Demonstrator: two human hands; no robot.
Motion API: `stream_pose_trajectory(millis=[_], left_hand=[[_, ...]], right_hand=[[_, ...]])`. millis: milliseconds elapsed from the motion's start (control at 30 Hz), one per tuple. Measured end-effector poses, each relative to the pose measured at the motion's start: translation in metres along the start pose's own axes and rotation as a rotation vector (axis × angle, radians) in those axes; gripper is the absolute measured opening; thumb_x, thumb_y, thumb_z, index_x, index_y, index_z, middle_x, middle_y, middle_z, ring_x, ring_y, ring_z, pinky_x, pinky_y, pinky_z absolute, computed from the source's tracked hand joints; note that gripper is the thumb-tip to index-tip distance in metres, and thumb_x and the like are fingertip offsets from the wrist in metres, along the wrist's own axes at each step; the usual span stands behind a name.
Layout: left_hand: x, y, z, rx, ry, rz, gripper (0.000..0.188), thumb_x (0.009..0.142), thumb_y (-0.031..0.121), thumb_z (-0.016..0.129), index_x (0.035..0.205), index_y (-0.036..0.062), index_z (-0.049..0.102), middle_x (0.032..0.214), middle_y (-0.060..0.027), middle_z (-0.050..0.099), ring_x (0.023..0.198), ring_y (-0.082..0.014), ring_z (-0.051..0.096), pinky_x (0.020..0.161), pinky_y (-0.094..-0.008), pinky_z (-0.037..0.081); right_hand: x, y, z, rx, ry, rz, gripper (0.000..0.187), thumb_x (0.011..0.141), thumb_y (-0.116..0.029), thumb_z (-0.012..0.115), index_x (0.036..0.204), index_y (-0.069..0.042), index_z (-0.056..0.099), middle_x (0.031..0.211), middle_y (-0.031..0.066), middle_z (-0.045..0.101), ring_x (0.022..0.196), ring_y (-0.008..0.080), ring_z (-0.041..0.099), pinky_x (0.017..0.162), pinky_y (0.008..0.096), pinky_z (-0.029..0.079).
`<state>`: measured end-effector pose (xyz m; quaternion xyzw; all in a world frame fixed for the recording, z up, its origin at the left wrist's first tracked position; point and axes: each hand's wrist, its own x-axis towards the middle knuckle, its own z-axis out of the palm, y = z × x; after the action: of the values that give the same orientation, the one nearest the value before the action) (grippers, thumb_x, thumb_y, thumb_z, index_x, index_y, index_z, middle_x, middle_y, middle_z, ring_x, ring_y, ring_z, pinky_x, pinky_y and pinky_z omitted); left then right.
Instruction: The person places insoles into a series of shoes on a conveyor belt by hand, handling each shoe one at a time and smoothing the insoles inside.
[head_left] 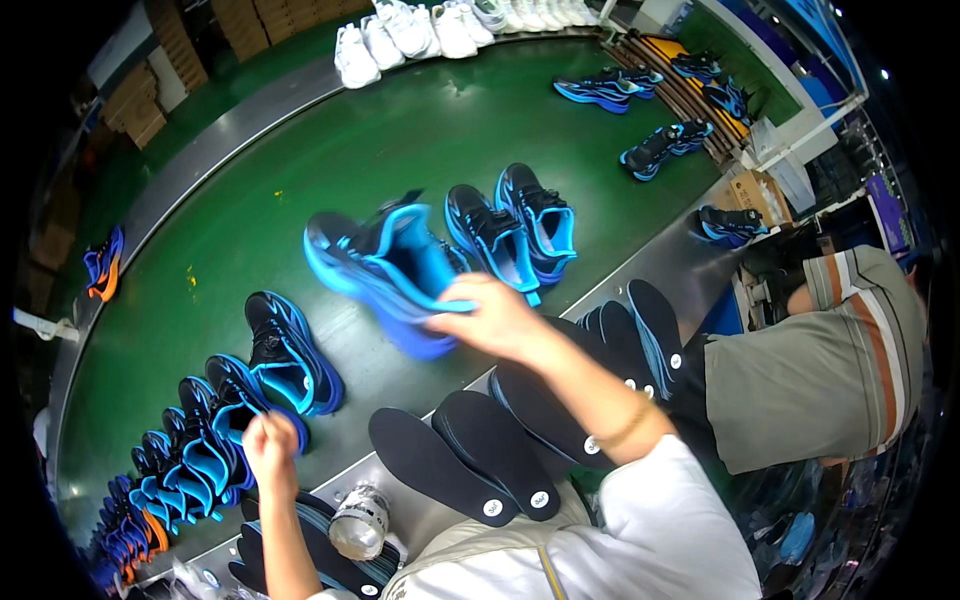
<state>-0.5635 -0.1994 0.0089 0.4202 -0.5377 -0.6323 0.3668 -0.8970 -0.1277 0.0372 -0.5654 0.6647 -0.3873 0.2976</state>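
Note:
My right hand (492, 315) grips a black and blue sneaker (365, 262) by its heel. The sneaker is held above the green belt, its toe toward the far left, slightly blurred. Two similar sneakers (485, 235) stand just beyond it to the right. My left hand (270, 447) is closed, fingers curled, over the nearest end of a row of black and blue sneakers (215, 400); what it holds, if anything, is hidden. One sneaker (290, 355) stands just past that hand. Black insoles (480, 435) with round white stickers lie on the metal ledge before me.
White shoes (400, 35) line the belt's far side. More blue-black sneakers (610, 88) stand at the far right, near a roller rack. A clear jar (360, 522) sits among insoles by my left forearm. A person in grey-green clothing (810, 360) is close on my right.

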Motion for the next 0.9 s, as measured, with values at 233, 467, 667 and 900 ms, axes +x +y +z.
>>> stream_pose_trajectory(millis=[233,467,667,900], left_hand=[[-0.12,-0.041,0.008,0.513,0.17,-0.105,0.019,0.078,0.004,0.053,0.07,0.0062,0.037,0.062,0.0015,0.033,0.056,-0.006,0.031,0.048,-0.0218,0.025],[-0.142,-0.066,0.021,1.194,0.054,0.473,0.011,0.07,0.006,0.055,0.069,0.0029,0.045,0.064,-0.0127,0.041,0.058,-0.0304,0.042,0.054,-0.0384,0.032],[-0.159,-0.057,0.03,1.21,0.002,0.333,0.008,0.077,0.006,0.05,0.081,0.0001,0.048,0.079,-0.0167,0.045,0.074,-0.0329,0.044,0.068,-0.0406,0.034],[-0.17,-0.071,0.031,1.182,0.076,0.369,0.03,0.076,-0.001,0.049,0.105,-0.0033,0.049,0.091,-0.0188,0.054,0.087,-0.0348,0.049,0.079,-0.0411,0.037]], right_hand=[[-0.145,0.057,-0.184,-0.779,0.622,0.145,0.016,0.07,-0.01,0.068,0.084,-0.004,0.063,0.117,0.0164,0.051,0.099,0.033,0.055,0.084,0.0355,0.044],[-0.277,0.196,-0.242,-0.766,0.639,0.804,0.023,0.068,-0.015,0.07,0.082,0.0,0.061,0.107,0.024,0.053,0.094,0.039,0.053,0.081,0.0395,0.043],[-0.294,0.211,-0.199,-0.64,0.555,0.505,0.012,0.07,-0.009,0.066,0.077,-0.002,0.059,0.123,0.0203,0.047,0.105,0.0369,0.051,0.088,0.0372,0.041],[-0.277,0.213,-0.224,-0.538,0.388,0.559,0.02,0.069,-0.011,0.066,0.088,-0.005,0.06,0.129,0.0171,0.041,0.111,0.0345,0.047,0.091,0.0345,0.039]])
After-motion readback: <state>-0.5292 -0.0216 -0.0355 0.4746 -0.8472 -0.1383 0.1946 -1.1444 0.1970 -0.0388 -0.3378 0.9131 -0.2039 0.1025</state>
